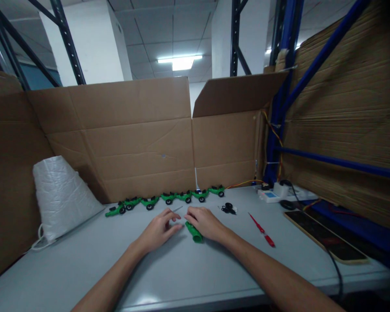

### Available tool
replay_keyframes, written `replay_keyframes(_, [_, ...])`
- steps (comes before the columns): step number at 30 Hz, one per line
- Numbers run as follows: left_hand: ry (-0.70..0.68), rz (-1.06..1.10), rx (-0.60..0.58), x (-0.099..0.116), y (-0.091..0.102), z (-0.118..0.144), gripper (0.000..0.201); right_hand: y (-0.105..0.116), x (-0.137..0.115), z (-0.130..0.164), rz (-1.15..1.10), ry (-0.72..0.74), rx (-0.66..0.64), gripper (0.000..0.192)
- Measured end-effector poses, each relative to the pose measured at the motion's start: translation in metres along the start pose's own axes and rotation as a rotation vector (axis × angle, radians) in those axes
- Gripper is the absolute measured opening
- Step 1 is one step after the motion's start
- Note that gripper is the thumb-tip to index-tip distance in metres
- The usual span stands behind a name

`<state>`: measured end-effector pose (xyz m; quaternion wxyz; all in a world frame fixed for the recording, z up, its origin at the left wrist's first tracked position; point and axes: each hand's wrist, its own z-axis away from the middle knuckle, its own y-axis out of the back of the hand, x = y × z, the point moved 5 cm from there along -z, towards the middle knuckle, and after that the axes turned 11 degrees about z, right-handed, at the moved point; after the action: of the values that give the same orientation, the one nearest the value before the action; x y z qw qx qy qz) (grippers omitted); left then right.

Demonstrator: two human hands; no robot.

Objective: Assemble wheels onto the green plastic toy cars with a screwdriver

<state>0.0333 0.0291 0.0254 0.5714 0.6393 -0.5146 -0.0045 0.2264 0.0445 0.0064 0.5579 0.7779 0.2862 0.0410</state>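
1. Left hand (158,230): half curled, fingertips pinching a thin metal rod (177,209) that points toward 1 o'clock.
2. Right hand (204,223): closed loosely over a green toy body (194,233), resting on the grey bench (195,268) at centre.
3. At 12 o'clock: row of green toy cars (169,198).
4. At 3 o'clock: red screwdriver (262,230); black wheels (228,208) just beyond.
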Motion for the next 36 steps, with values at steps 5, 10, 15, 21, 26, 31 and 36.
replay_keyframes(5, [-0.02, -0.012, -0.066, -0.002, -0.01, 0.001, 0.036, 0.008, 0.01, 0.002, 0.092, -0.01, 0.002, 0.035])
replay_keyframes(10, [0.006, -0.021, -0.077, -0.006, -0.009, 0.001, 0.032, 0.012, 0.033, 0.003, 0.244, -0.206, -0.056, 0.047])
replay_keyframes(15, [0.01, 0.008, -0.065, -0.003, -0.009, 0.001, 0.032, 0.003, 0.043, 0.001, 0.264, -0.249, -0.124, 0.044])
replay_keyframes(21, [0.0, 0.008, -0.065, -0.002, -0.011, 0.001, 0.036, -0.001, 0.029, 0.0, 0.109, -0.194, -0.071, 0.032])
replay_keyframes(26, [0.047, -0.034, -0.036, -0.012, -0.007, 0.0, 0.03, 0.001, 0.02, 0.001, -0.005, -0.126, -0.027, 0.023])
replay_keyframes(31, [0.107, -0.073, 0.039, -0.024, -0.001, 0.0, 0.031, -0.007, 0.028, -0.003, -0.112, -0.126, 0.018, 0.01])
replay_keyframes(36, [0.172, -0.059, 0.083, -0.03, 0.0, -0.001, 0.029, -0.021, 0.042, -0.006, -0.223, -0.223, -0.024, 0.006])
